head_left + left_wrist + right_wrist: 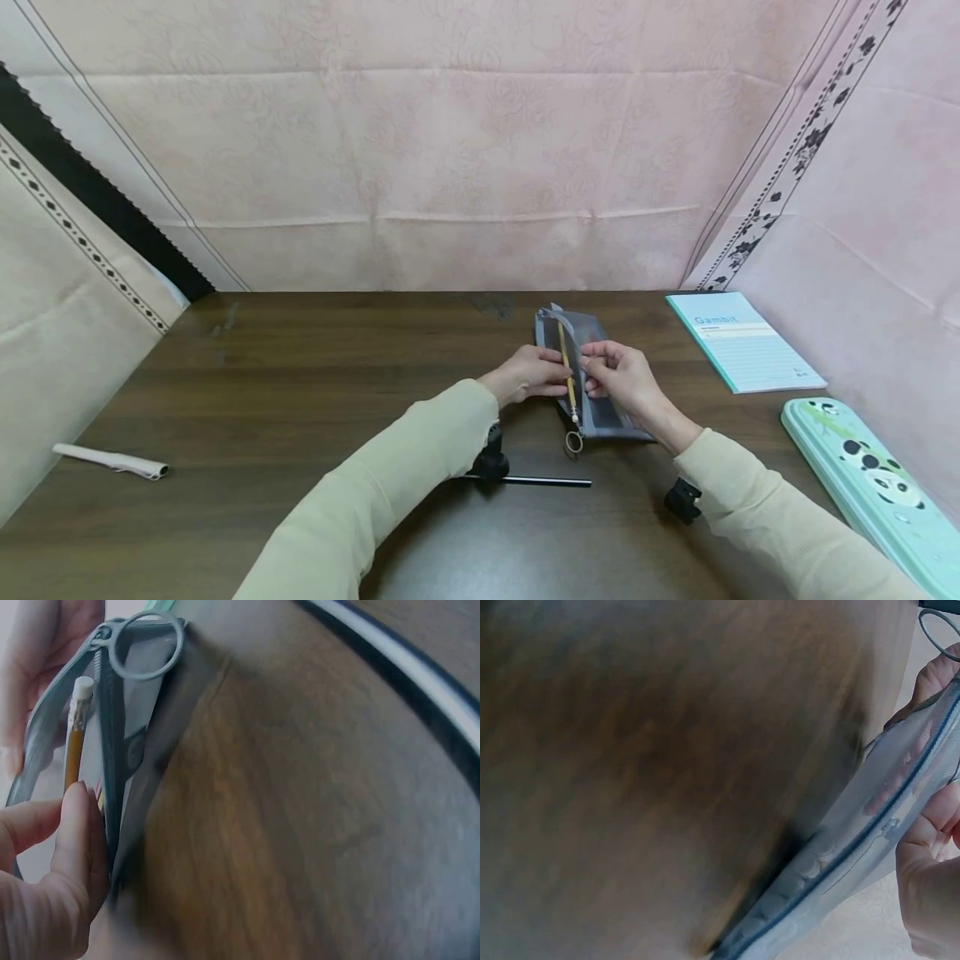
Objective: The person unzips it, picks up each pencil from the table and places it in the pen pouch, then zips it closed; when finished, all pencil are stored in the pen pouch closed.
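A grey see-through zip pouch [600, 417] with a ring pull [573, 442] lies between the two hands, its mouth parted. My left hand [531, 372] pinches a yellow pencil [567, 367] between thumb and finger at the opening. In the left wrist view the white eraser end of the pencil [79, 716] points up beside the zip, level with the pouch's parted sides. The edge of the pouch is held by my right hand [622, 379], thumb against fingers. In the right wrist view the pouch's clear side [855, 840] stretches past that hand [934, 877].
A thin black rod [547, 482] lies on the brown table [300, 400] below the left wrist. At right are a Gambit notepad [750, 346] and a mint panda case [862, 475]. A white slender object [112, 461] lies far left. Cloth hangs behind.
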Motion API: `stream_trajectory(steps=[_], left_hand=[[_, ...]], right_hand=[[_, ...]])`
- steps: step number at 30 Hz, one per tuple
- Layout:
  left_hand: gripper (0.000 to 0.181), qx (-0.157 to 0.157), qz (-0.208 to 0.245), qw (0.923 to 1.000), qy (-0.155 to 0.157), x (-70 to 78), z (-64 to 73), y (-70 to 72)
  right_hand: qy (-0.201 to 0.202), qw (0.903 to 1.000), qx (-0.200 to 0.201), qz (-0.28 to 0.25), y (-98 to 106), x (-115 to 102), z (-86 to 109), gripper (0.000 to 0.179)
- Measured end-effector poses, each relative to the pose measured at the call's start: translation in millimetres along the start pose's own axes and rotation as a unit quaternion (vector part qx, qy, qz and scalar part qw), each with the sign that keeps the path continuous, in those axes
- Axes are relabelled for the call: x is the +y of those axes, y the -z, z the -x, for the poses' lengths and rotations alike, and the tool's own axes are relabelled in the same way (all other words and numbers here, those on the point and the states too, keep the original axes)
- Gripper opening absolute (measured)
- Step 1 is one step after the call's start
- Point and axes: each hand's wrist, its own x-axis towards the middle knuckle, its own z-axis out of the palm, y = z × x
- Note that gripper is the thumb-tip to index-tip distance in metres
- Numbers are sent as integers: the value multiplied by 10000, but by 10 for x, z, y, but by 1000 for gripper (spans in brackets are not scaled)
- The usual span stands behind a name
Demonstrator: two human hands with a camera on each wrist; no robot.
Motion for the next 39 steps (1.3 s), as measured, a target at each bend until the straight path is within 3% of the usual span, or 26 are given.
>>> stream_trajectory(steps=[6, 12, 17, 21, 26, 32, 39], left_hand=[[45, 252, 156, 9993, -217, -4, -12, -110], [51, 178, 271, 9991, -287, 0, 33, -105], [51, -287, -131, 9992, -236, 11, 165, 16], [47, -889, -699, 9933, -242, 18, 322, 177], [39, -1534, -1744, 9726, -108, -10, 572, 428], [30, -2256, -2906, 9296, -221, -156, 891, 685], [23, -2127, -3695, 9012, -782, -310, 1082, 765]], right_hand=[[13, 10000, -13, 3, -1, -3, -4, 30], [25, 10000, -12, -33, -1, -1, 3, 30], [82, 10000, -5, -8, 9, 8, 2, 32], [90, 10000, 10, 3, 14, 20, -10, 31], [107, 9999, 34, -10, 18, 26, -23, 30], [166, 9998, -67, -6, 30, 41, -32, 31], [123, 9999, -50, 5, 36, 55, -37, 32]])
